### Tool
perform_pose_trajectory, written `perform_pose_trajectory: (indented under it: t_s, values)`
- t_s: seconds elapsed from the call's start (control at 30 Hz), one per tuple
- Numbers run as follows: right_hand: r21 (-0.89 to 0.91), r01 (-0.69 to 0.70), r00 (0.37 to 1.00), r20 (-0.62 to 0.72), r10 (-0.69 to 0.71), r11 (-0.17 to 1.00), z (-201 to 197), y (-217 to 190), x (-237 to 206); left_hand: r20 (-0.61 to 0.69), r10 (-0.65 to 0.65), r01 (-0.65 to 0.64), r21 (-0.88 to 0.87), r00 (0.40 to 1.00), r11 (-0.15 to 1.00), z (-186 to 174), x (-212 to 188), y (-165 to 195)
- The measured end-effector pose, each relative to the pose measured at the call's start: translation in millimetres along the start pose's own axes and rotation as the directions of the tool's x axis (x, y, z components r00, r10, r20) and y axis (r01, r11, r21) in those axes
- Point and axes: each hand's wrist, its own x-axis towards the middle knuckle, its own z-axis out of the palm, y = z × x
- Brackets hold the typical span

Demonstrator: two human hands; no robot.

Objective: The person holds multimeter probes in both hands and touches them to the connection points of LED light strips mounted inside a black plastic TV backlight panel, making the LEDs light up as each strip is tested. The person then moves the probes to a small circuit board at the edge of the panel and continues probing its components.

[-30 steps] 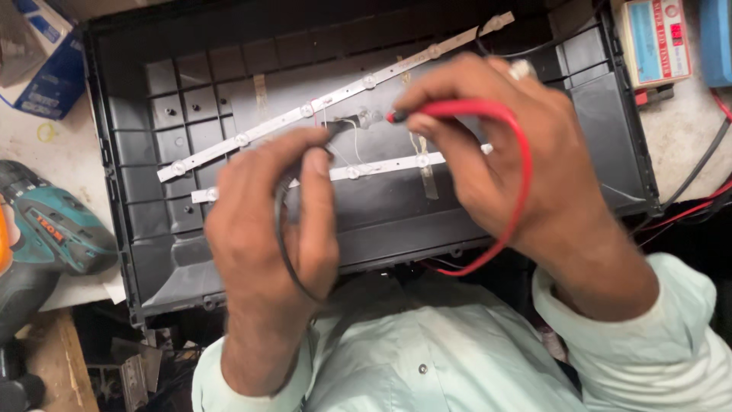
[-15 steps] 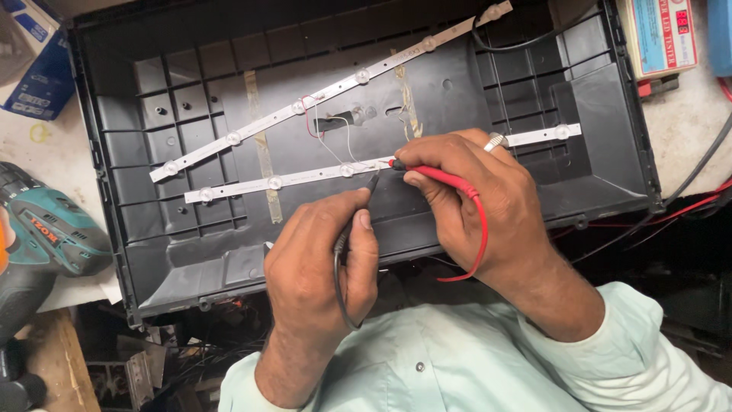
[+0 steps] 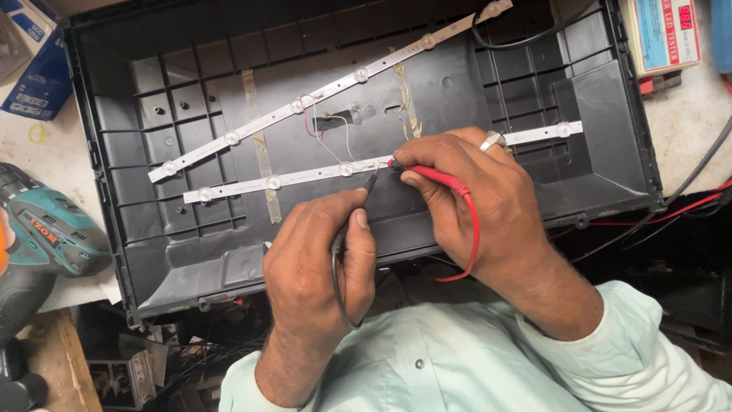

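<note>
The left hand (image 3: 320, 259) was closed around a black probe (image 3: 366, 191) and the right hand (image 3: 465, 198) pinched a red probe (image 3: 427, 174) between thumb and fingers, both tips resting close together on the lower light strip (image 3: 305, 177) near its middle. That strip and the upper light strip (image 3: 328, 88) lay taped inside the open black back panel (image 3: 152, 252). Judging by this, testing had reached about the middle of the lower strip, its other lights and the upper strip seemingly left to check, with a tester box (image 3: 663, 34) and a drill (image 3: 46, 236) on the bench.
</note>
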Motion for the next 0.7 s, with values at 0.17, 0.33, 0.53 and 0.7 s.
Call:
perform_pose_trajectory:
  t_s: [0.17, 0.33, 0.53, 0.7]
  values:
    - [-0.039, 0.034, 0.999, -0.004, -0.034, 0.999, 0.0, -1.1, 0.1, -0.001, 0.000, 0.000, 0.001, 1.000, 1.000, 0.2, -1.0, -0.3]
    - [-0.077, 0.034, 0.999, 0.005, -0.034, 0.996, -0.2, -3.6, 0.6, -0.003, 0.044, -0.044, 0.023, 0.999, 0.999, 0.7, -1.0, -0.7]
    - [-0.117, 0.068, 0.997, 0.036, -0.064, 0.991, 0.9, -5.1, 3.8, 0.014, 0.108, -0.108, 0.074, 0.994, 0.991, 2.3, 0.9, -3.1]
    - [-0.110, 0.075, 0.997, 0.045, -0.070, 0.991, 0.7, -5.4, 6.0, 0.006, 0.102, -0.102, 0.065, 0.995, 0.993, 2.6, 0.3, -2.4]
